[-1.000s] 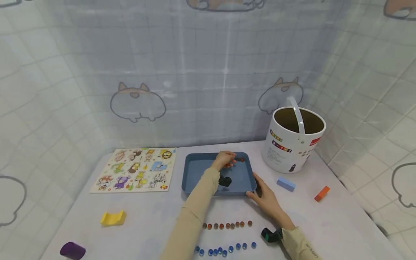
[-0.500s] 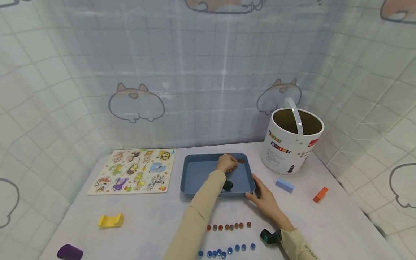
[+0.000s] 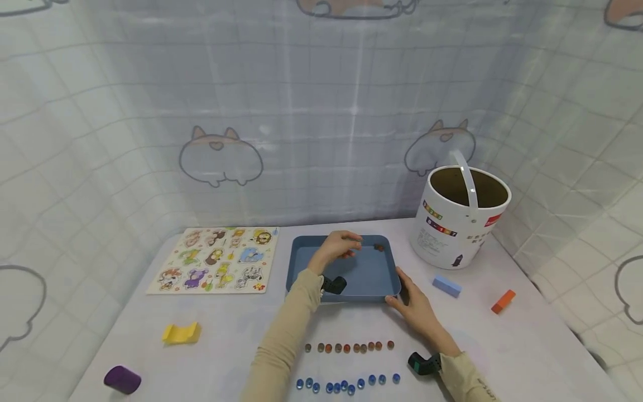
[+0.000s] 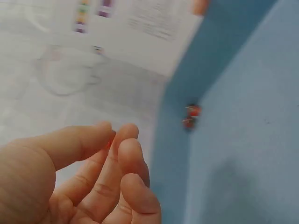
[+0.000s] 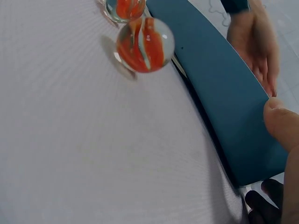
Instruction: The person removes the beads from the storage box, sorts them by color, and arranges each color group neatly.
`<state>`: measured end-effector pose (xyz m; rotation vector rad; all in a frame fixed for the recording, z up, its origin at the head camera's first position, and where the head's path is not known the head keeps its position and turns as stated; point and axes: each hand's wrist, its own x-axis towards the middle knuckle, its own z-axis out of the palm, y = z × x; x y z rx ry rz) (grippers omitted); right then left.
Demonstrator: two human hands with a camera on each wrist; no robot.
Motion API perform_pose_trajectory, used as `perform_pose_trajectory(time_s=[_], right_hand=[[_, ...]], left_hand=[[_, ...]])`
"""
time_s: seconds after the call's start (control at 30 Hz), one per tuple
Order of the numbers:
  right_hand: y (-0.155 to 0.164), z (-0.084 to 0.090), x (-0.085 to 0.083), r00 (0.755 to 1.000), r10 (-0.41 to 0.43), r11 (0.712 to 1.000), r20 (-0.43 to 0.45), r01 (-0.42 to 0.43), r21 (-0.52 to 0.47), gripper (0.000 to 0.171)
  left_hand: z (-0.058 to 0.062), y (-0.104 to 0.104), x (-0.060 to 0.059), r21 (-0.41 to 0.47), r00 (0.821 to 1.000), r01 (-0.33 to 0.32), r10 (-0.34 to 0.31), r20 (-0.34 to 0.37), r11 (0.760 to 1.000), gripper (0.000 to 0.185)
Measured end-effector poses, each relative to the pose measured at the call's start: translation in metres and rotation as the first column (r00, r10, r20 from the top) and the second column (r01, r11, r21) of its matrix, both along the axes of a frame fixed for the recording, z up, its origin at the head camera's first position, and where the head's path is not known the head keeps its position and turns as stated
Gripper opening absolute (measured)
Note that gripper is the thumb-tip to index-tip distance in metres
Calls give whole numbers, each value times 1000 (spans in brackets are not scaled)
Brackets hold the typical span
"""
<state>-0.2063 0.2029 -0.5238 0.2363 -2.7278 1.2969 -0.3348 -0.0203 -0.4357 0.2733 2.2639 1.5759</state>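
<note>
My left hand (image 3: 335,249) is above the blue tray (image 3: 369,282), left of its far right corner. In the left wrist view its thumb and index finger pinch a small red marble (image 4: 111,140), mostly hidden by the fingertips. Two orange-red marbles (image 4: 191,116) lie together by the tray's wall in that corner. My right hand (image 3: 418,311) grips the tray's near right corner, thumb on the front rim (image 5: 276,108) and fingers along the right side.
Before the tray run a row of red-brown marbles (image 3: 346,348) and a row of blue marbles (image 3: 337,387). An animal puzzle board (image 3: 213,259) lies left, with yellow (image 3: 181,333) and purple blocks (image 3: 122,379) nearer. Right stand a white bucket (image 3: 452,234), blue (image 3: 446,286) and orange blocks (image 3: 503,301).
My left hand reached toward the marbles in the far right corner, then drew back to the left with its fingertips pinched. My right hand has stayed on the tray's corner.
</note>
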Motion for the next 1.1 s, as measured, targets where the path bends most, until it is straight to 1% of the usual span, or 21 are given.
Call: perform_pose_trajectory(time_s=[0.07,0.13,0.27,0.4,0.53,0.63,0.73,0.83,0.93,1.1], right_hand=[[0,0,0,1000,1,1000,2,-1,1,84],[0,0,1,1000,6,1000,-1,-6,4,84],[1,1,1,1000,13,1000,-21,-13,9,83],[3,2,0,999,5,1000,-32,-4,17,82],[4,2,1,1000,4,1000,-24,-3,24,83],[3,1,2,1000,5,1000,-17,-4,26,83],[3,0,3,1000,5,1000,-13,-5,30,83],[3,1,4,1000,7,999,-11,-7,31,83],[2,2,3,1000,12,1000,-6,-12,26,83],[1,5,2,1000,17,1000,10,-17,19,83]], left_hand=[[4,-12,8,10,1000,13,-12,-24,1000,33],[8,-25,18,15,999,17,-16,-46,1000,33],[13,-54,46,5,994,52,-51,-96,999,31],[12,-83,73,0,990,92,-91,-106,996,26],[4,-113,98,1,989,123,-123,-83,992,27],[-8,-134,117,-39,986,155,-157,-64,987,26],[-23,-150,133,-91,981,191,-193,-17,977,22],[-35,-159,147,-111,976,218,-214,50,970,16],[-42,-159,156,-125,975,212,-202,88,969,12],[-46,-149,164,-184,981,188,-175,83,965,9]])
